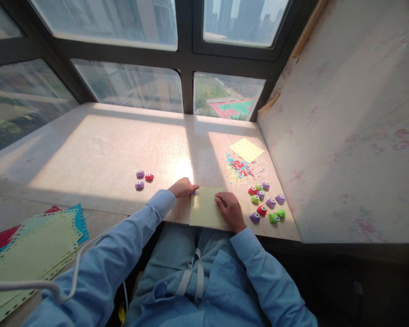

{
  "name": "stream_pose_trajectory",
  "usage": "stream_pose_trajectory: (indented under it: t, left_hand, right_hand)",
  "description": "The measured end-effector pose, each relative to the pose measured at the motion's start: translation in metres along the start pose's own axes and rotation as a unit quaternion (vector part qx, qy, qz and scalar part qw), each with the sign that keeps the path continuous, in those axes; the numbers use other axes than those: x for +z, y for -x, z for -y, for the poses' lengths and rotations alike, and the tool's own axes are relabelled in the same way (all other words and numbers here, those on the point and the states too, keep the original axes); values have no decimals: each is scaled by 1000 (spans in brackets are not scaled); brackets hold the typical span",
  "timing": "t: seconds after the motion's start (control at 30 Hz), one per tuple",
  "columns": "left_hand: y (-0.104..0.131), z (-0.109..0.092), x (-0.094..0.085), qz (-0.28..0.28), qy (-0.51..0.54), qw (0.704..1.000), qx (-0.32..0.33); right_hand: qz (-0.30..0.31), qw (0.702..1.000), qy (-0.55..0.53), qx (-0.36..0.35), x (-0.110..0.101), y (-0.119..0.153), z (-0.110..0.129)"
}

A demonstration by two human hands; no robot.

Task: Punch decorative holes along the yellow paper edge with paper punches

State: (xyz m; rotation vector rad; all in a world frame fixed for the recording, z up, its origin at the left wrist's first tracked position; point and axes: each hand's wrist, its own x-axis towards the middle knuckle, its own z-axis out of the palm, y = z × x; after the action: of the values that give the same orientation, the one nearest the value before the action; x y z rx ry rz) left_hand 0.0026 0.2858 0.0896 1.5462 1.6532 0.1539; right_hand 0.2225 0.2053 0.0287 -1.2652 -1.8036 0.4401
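A pale yellow sheet of paper [204, 209] lies at the front edge of the wooden ledge, before my lap. At its upper left corner, my left hand [184, 187] is closed around a small purple paper punch [193, 192], mostly hidden by the fingers. My right hand [229, 209] rests on the sheet's right side with its fingers curled, holding it down. Just right of that hand, several one-eyed punches in green, red and purple [261, 210] sit in a loose group. Two purple punches [139, 185] and a red punch [149, 177] stand farther left.
Punched paper dots [239, 169] in red, blue and yellow lie scattered beyond my right hand. Behind them is a yellow paper piece [246, 150]. Sheets with punched edges [44, 245] overlap at the left, near a white cable [77, 268]. A papered wall [344, 136] bounds the right.
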Motion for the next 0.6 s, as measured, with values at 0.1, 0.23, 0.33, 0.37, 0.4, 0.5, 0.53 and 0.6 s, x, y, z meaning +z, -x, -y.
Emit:
stream_pose_trajectory:
  t: [0.1, 0.23, 0.33, 0.37, 0.4, 0.5, 0.53, 0.6]
  left_hand:
    - [-2, 4, 1, 3, 12, 1000, 0]
    - [-3, 12, 1, 25, 42, 999, 7]
    - [-4, 18, -1, 32, 72, 997, 17]
    - [-4, 20, -2, 31, 81, 996, 20]
    - [-3, 22, -3, 27, 89, 995, 24]
    - [2, 26, -6, -6, 109, 994, 30]
    - [5, 27, -7, -25, 116, 992, 36]
    - [10, 30, -7, -59, 122, 988, 69]
  right_hand:
    - [1, 1000, 0, -2, 1, 0, -1]
    - [-2, 1000, 5, -2, 2, 0, -3]
    - [0, 1000, 8, -10, 2, -1, -4]
    - [1, 1000, 9, -13, 2, -1, -4]
    - [2, 1000, 9, -16, 2, -1, -4]
    - [4, 1000, 11, -17, 2, -1, -4]
    - [5, 1000, 12, -16, 2, -1, -4]
    - [4, 1000, 11, -13, 2, 0, -4]
